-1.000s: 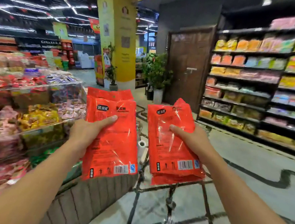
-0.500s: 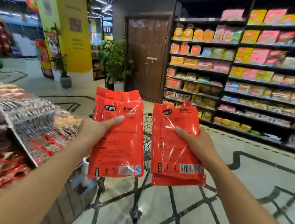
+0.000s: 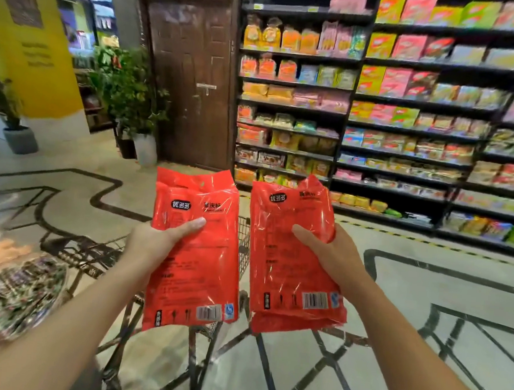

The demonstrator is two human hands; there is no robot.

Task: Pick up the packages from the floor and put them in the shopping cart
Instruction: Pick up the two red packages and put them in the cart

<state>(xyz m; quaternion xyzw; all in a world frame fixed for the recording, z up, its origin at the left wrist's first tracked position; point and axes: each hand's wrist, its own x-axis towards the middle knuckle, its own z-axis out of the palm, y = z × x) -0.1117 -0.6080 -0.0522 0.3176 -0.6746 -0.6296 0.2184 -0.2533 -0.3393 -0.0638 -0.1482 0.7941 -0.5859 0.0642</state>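
Observation:
I hold two stacks of flat red plastic packages upright in front of me, barcodes at the bottom. My left hand (image 3: 153, 242) grips the left red packages (image 3: 200, 270), thumb across the front. My right hand (image 3: 331, 256) grips the right red packages (image 3: 286, 277) the same way. Behind and below the packages stands the wire shopping cart (image 3: 91, 252); its basket shows to the left and between the two stacks, and most of it is hidden by them.
A display bin of wrapped snacks (image 3: 5, 292) sits at the lower left, close to my left arm. Tall shelves of packaged goods (image 3: 409, 120) fill the right. A brown door (image 3: 191, 75), potted plants (image 3: 134, 99) and a yellow pillar (image 3: 37, 42) stand ahead. Marble floor (image 3: 427, 285) lies to the right.
The view has swung to the right: the snack bins slid off to the left and the shelves came in. The cart now shows behind the packages. Both hands keep their grip.

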